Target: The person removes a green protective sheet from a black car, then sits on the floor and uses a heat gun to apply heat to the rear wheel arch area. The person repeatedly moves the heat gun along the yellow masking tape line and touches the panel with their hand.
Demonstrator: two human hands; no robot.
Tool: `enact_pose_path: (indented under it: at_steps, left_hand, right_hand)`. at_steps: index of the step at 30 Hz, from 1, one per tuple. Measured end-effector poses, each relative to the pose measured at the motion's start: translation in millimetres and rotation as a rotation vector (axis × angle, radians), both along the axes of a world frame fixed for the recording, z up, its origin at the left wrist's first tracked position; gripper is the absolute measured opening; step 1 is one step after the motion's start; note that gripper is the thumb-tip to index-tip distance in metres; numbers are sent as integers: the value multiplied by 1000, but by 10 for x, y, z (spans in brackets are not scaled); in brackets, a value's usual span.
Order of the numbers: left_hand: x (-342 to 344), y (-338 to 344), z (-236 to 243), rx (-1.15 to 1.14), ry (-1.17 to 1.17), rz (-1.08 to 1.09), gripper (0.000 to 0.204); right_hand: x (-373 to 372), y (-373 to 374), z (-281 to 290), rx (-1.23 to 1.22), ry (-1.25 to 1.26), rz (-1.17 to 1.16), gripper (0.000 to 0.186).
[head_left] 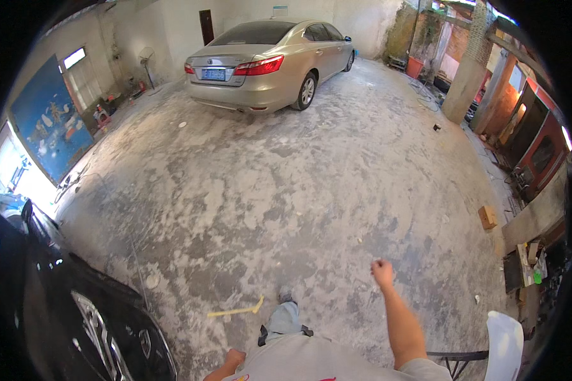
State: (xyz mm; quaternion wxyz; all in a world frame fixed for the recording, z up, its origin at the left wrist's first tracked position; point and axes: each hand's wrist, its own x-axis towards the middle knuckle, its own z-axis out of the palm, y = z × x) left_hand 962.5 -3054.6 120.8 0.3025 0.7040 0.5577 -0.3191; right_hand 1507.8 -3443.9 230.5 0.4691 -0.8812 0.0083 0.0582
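My right hand (381, 272) is out in front of my body at the lower right, its fingers curled; I cannot make out whether anything is inside. My left hand (234, 357) is low beside my left hip, fingers bent in, its contents hidden. A yellow strip (232, 312) lies on the grey mottled floor (286, 190) just above my left hand, not touched. A black car body (89, 298) with chrome trim is at my left. A white curved panel (504, 343) on a dark metal stand (454, 357) is at my lower right.
A champagne sedan (248, 76) stands at the back. A blue board (51, 120) and a fan (145, 56) are along the left wall. Concrete pillars (465, 76), a red door (543, 152), a wooden block (487, 217) and cluttered items (527, 260) line the right side.
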Motion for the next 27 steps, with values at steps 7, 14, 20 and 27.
enact_pose_path:
  at_steps: [7,14,20,27]
  left_hand:
    - [2964,1333,246,76,-415,-197,38]
    - [5045,2714,889,10,-745,28,33]
    - [5257,3326,108,-4,-417,-115,40]
    - [4673,3950,-387,52,-154,-589,33]
  right_hand:
    - [-271,1225,-726,-602,470,691,57]
    - [856,2389,-709,-451,506,715,67]
    - [2412,3157,-1115,-612,610,565,50]
    - [4256,4259,-1027,-776,431,887,50]
